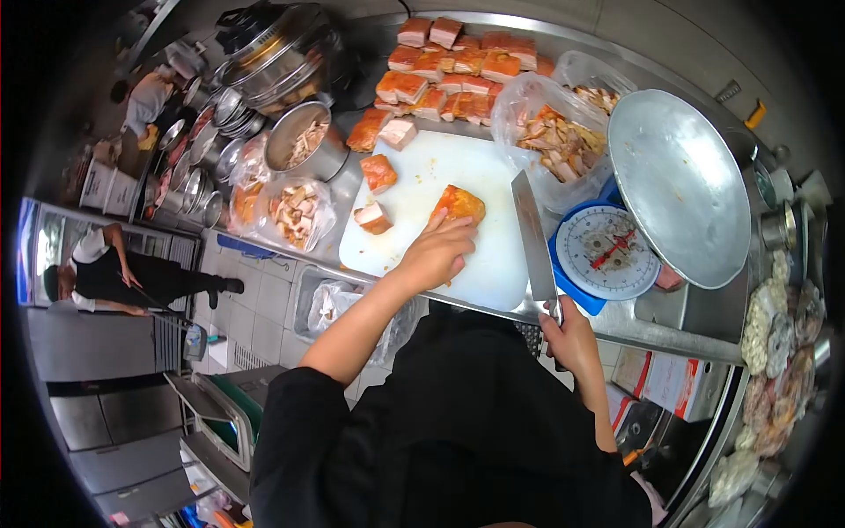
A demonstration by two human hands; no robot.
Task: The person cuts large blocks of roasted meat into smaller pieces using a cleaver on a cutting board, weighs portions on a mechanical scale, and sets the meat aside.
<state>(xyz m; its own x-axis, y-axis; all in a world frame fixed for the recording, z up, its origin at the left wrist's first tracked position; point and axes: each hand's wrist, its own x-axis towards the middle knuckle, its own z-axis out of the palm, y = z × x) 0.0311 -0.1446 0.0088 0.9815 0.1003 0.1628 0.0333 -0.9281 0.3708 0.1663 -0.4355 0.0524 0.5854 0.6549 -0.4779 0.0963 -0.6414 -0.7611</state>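
Note:
My left hand (437, 251) presses its curled fingers on the near end of a piece of roast pork (461, 203) with orange-brown skin. The pork lies on a white cutting board (414, 163). In my right hand (572, 339) is the handle of a cleaver (534, 236). Its broad blade stands over the board's right edge, apart from the pork. To the left on the board are two smaller chunks, one skin up (378, 173) and one showing pale meat (373, 218).
Rows of roast pork blocks (466, 66) fill the counter's far side. A blue dial scale (607, 251) with a tilted metal pan (679, 185) stands right. Bags of chopped meat (563, 145) (299, 211) and a steel pot (304, 141) flank the board. Another person (132, 255) stands far left.

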